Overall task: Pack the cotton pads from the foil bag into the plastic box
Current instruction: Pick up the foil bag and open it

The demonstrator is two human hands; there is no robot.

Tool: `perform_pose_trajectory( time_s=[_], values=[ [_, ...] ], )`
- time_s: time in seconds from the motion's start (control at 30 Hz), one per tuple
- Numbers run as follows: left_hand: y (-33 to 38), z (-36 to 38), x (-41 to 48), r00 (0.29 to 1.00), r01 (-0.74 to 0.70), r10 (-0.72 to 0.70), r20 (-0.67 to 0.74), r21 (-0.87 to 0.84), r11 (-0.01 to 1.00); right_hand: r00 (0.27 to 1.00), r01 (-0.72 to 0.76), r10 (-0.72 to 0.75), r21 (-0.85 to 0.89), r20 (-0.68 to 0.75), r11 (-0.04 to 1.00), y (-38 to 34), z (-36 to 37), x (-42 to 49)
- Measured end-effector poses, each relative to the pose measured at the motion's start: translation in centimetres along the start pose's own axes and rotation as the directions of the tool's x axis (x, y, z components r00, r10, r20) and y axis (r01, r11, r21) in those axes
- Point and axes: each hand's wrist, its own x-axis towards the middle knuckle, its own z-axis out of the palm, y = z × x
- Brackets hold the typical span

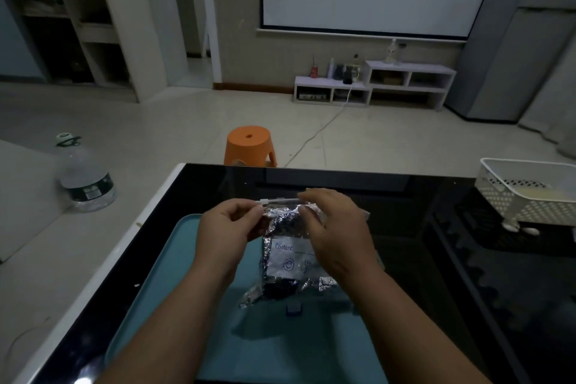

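Observation:
A crinkled silver foil bag (288, 262) with a white "Content" label hangs upright above a teal tray (174, 274). My left hand (224, 229) pinches the bag's top left corner by its white zip strip. Over on the top right edge, my right hand (335, 227) grips the bag with curled fingers and covers part of the label. A small blue clasp (294, 309) peeks out below the bag, apparently part of a clear plastic box whose shape I cannot make out. No cotton pads are visible.
The tray lies on a glossy black table (420, 259) with a white left edge. A white perforated basket (526, 193) stands at the table's right. On the floor beyond are an orange stool (250, 145) and a large water bottle (85, 178).

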Motion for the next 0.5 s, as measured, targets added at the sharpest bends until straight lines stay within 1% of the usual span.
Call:
perform_pose_trajectory(
  time_s=[0.1, 0.27, 0.5],
  values=[
    [0.1, 0.3, -0.4, 0.997, -0.063, 0.06, 0.047, 0.072, 0.995, 0.999, 0.041, -0.041, -0.015, -0.003, 0.999, -0.7, 0.4, 0.1],
    [0.7, 0.6, -1.0, 0.987, -0.128, 0.115, 0.115, 0.112, 0.985, 0.997, 0.073, -0.074, -0.092, -0.007, 0.993, -0.8, 0.8, 0.1],
    [0.8, 0.5, -1.2, 0.977, -0.151, 0.13, 0.17, 0.12, 0.981, 0.994, 0.112, -0.11, -0.122, 0.026, 0.986, -1.3, 0.6, -0.1]
  ],
)
